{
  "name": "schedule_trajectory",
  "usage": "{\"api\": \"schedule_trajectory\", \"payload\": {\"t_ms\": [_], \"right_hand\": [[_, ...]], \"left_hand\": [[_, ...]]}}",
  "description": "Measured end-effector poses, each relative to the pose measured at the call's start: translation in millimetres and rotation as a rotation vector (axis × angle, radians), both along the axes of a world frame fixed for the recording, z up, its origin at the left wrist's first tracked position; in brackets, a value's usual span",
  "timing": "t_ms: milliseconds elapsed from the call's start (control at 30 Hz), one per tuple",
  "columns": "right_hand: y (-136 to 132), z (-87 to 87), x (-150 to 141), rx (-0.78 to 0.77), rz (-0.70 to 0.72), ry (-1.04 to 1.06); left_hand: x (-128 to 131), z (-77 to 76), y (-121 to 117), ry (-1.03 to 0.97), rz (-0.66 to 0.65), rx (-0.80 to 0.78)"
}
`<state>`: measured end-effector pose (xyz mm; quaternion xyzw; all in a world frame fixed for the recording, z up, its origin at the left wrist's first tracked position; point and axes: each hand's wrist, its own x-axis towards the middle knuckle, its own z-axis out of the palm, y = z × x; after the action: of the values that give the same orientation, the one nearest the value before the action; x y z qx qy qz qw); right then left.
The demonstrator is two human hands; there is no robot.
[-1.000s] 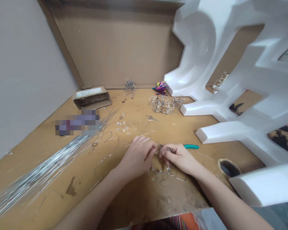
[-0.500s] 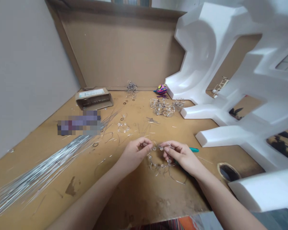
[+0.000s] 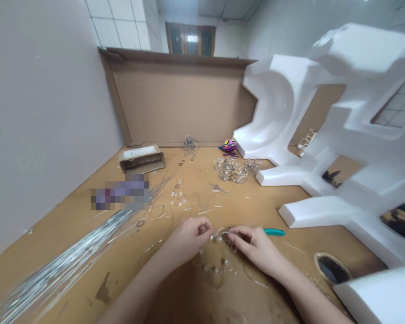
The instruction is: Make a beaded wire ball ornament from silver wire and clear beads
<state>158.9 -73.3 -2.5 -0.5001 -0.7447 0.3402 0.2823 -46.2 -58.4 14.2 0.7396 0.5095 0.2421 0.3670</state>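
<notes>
A ring of thin wire strung with clear beads hangs between my two hands, its lower part blurred by motion. My left hand pinches the ring's upper left side between thumb and fingertips. On the other side my right hand is closed with thumb and forefinger on a wire end of the same ring. Just behind the right hand, a teal tool handle lies on the table, the rest of the tool hidden. A loose curved wire trails below that hand.
A long bundle of straight wires lies at left, near an open cardboard box. Finished-looking beaded wire rings are heaped at back right. White foam packing lines the right side, beside a round hole.
The camera has tilted up, so everything sits lower in view. Both hands keep hold of the beaded wire ring; the fingers of my right hand have shifted along the wire.
</notes>
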Motion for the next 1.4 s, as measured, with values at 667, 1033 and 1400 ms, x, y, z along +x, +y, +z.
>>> {"api": "schedule_trajectory", "payload": {"t_ms": [667,1033,1400], "right_hand": [[104.5,23.1,-69.1,0.438,0.272,-1.004],[78.6,54.2,-58.8,0.496,0.238,-0.996],[30.0,36.2,-47.9,0.474,0.175,-0.788]], "left_hand": [[-0.1,-18.9,9.7,0.242,0.100,0.420],[-0.8,-19.1,10.9,0.303,0.210,0.603],[3.2,-17.5,5.9,0.519,0.055,0.666]]}}
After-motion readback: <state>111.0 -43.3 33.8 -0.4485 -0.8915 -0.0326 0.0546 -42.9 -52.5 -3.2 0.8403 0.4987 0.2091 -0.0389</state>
